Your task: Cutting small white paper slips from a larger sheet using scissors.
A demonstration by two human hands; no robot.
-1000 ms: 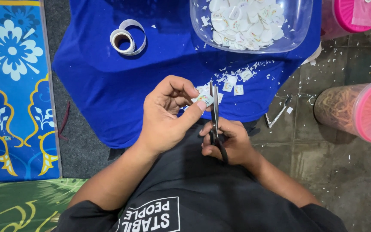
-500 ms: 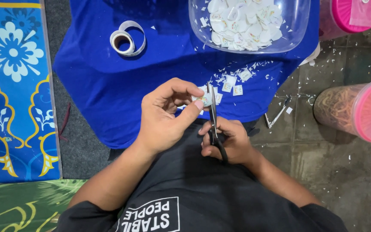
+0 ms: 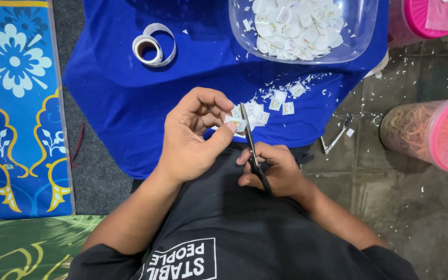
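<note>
1. So, nearest the body, the right hand [image 3: 278, 173] is closed around the handles of the scissors [image 3: 251, 148]; their long axis runs straight away from the person.
2. Just left of the scissors, the left hand [image 3: 193, 137] pinches a small white sticker piece [image 3: 236, 123] between thumb and fingers, touching the blades near their tips.
3. Just past the scissors' tips, cut pieces [image 3: 276, 102] lie on the blue cloth [image 3: 120, 93].
4. Farther beyond sits the clear bowl [image 3: 361, 36] of pieces; the tape roll [image 3: 154, 45] is well left.

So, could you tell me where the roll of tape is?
The roll of tape lies at the head view's upper left on the blue cloth, left of the clear bowl.
</note>
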